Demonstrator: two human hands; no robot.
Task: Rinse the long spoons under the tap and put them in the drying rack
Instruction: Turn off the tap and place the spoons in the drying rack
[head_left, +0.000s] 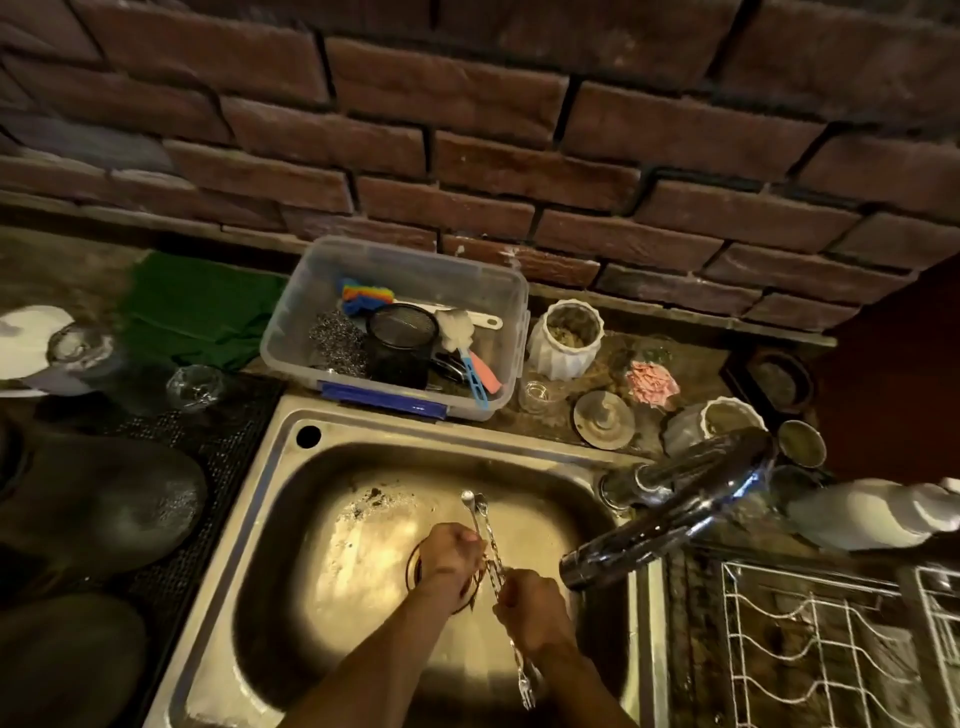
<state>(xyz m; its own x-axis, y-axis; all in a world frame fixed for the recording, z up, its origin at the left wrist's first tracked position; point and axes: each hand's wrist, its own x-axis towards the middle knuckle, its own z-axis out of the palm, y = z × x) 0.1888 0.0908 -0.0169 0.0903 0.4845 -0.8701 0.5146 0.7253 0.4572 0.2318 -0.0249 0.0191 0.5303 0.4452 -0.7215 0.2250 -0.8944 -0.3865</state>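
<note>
Both hands over sink (270, 519) middle: right hand (535, 608) grip clamped on long spoons (491, 551) mid-handle, left hand (449, 551) grip closed on them higher up. Bowls point toward sink's back edge, forked ends toward near edge. Tap (670, 509) spout just right of hands. Drying rack (821, 644) at table's right edge.

Stone counter (613, 364) w/ steel sink (270, 499) set in. On it: clear tub (291, 332), green cloth (197, 312), white jars (566, 338), glasses (195, 387), wire rack (831, 649) at right.
</note>
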